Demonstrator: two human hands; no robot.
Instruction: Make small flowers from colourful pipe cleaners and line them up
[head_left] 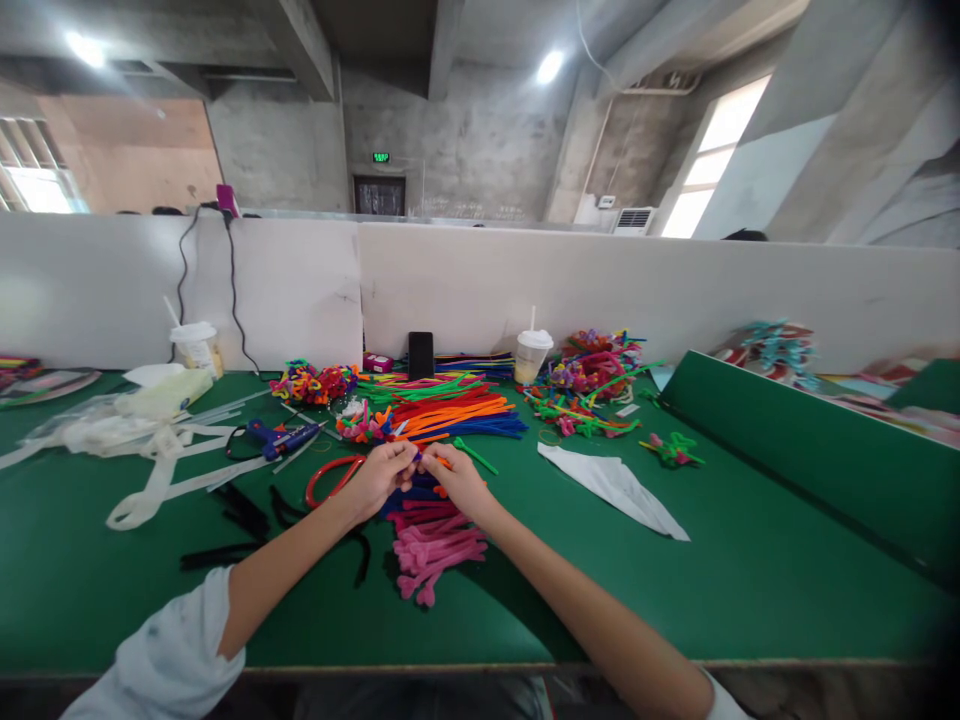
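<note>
The left hand (379, 478) and the right hand (457, 480) are both pinching a small pipe cleaner piece (429, 458), and they hold it in the air above a pile of pink pipe cleaners (439, 545). Just beside the left hand lies a red loop (334, 480). Farther away, a blue glue gun (285, 438) rests on the green table (675, 600).

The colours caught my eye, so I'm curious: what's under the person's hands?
Below the left hand and right hand lie pink pipe cleaners and blue ones on the green table. The hands and forearms cover whatever lies directly beneath them.
</note>
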